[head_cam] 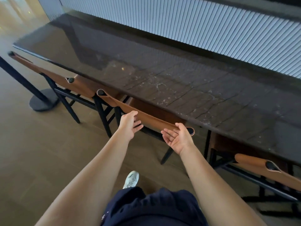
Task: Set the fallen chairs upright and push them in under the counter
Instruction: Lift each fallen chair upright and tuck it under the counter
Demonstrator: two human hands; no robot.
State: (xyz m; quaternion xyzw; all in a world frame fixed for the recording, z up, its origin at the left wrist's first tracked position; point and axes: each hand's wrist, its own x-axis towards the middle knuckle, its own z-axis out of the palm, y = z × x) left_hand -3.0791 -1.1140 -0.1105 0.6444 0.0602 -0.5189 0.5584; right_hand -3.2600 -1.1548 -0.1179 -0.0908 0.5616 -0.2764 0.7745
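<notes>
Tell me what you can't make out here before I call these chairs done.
Head view only:
- Front legs of the middle chair: hidden under the counter.
- Far side of the right chair: cut off by the frame's right edge.
- Far end of the left chair: blurred near the left edge.
- Whether the left hand or right hand touches the middle chair's backrest: cannot tell.

The long table point(179, 82) has a dark, glossy stone top with pale veins and runs along a ribbed wall. Three chairs stand upright on the wooden floor point(40, 152) with their seats under the table's near edge: the left chair point(48, 74), the middle chair point(149, 118) and the right chair point(254, 163). A round post base point(43, 100) sits on the floor near the left chair. A pale shoe point(131, 179) stands on the floor before the middle chair.
</notes>
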